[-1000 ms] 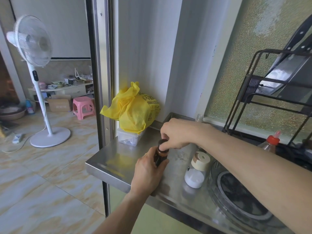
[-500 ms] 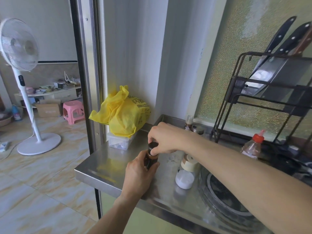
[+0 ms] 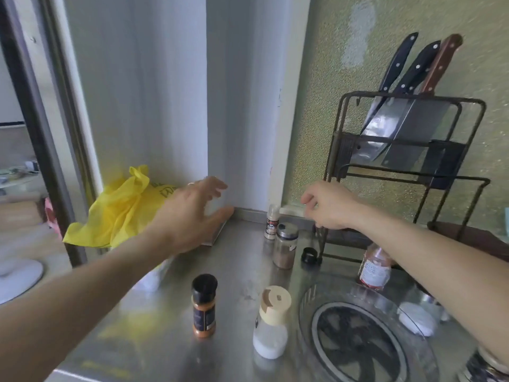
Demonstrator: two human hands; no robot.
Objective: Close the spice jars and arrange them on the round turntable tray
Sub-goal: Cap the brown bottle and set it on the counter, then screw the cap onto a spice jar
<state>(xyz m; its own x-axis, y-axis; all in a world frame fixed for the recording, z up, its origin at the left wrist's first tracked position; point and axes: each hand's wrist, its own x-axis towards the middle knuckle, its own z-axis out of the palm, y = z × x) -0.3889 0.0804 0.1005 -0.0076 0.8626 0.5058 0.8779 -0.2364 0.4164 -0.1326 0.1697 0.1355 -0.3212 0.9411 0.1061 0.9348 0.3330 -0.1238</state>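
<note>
While blurred hands [image 3: 192, 213] hover, capped orange jar [image 3: 204, 306] upright, turntable tray [image 3: 366, 340] cropped

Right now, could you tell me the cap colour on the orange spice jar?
Black, on the orange spice jar, head view.

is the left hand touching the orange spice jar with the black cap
Apart. The head view shows the left hand open, raised near the wall, with bare counter between it and the orange spice jar standing alone.
</note>
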